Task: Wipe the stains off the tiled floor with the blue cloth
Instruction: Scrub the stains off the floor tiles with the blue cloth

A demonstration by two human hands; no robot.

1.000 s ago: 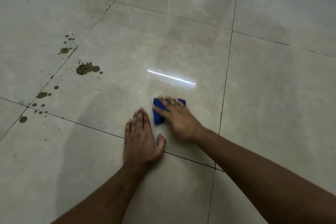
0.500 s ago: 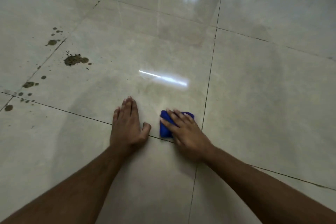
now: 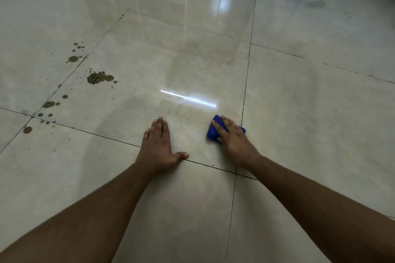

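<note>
Pressing flat on the blue cloth [image 3: 213, 131], the right hand [image 3: 234, 142] has its fingers [image 3: 223, 129] spread across the folded pad, pinning it to the tiled floor [image 3: 310, 124] rather than curling round it; the cloth shows at the fingertips and along the thumb side, just beside the grout line [image 3: 245, 83] that runs away beyond the fingertips. The left hand [image 3: 158, 145] lies open, palm down on bare tile, holding nothing and apparently serving as a prop.

None of the brown stains [image 3: 99, 78] lie under the cloth. They sit well apart from it, off to the far side of the left hand and farther forward than either set of fingertips: one large splat, with smaller drops scattered along another grout line. By my reading the wiping has not reached them yet.

To do this well, slide the cloth across in front of the left fingers to the big splat, keep the palm's weight over the pad, and work in short overlapping strokes so that the mess gathers inward instead of smearing. Refold to a clean face for the small drops.
</note>
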